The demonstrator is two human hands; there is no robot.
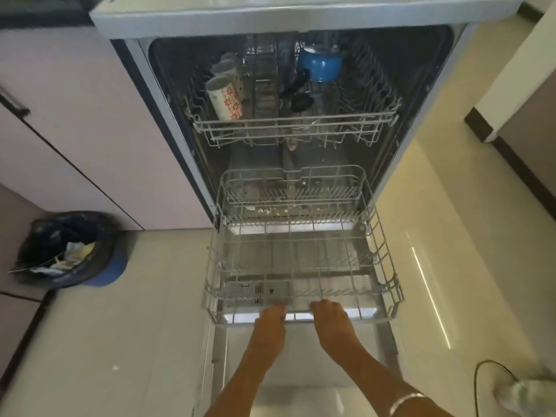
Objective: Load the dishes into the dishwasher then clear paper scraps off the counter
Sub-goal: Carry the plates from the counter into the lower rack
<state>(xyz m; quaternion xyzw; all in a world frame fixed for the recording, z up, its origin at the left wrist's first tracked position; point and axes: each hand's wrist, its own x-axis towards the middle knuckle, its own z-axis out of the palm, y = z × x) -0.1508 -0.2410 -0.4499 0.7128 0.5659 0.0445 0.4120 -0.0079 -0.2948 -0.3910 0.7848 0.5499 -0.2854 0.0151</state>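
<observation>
While the dishwasher stands open, lower rack drawn out, front rim gripped by left hand and right hand, mugs and blue pot held in upper rack.

This is a kitchen in a home, because there is an open dishwasher with cups and a blue pot on its racks, pale cupboards beside it, and a trash bin on the shiny tile floor.

White coated-wire lower rack; glossy floor tiles.
</observation>
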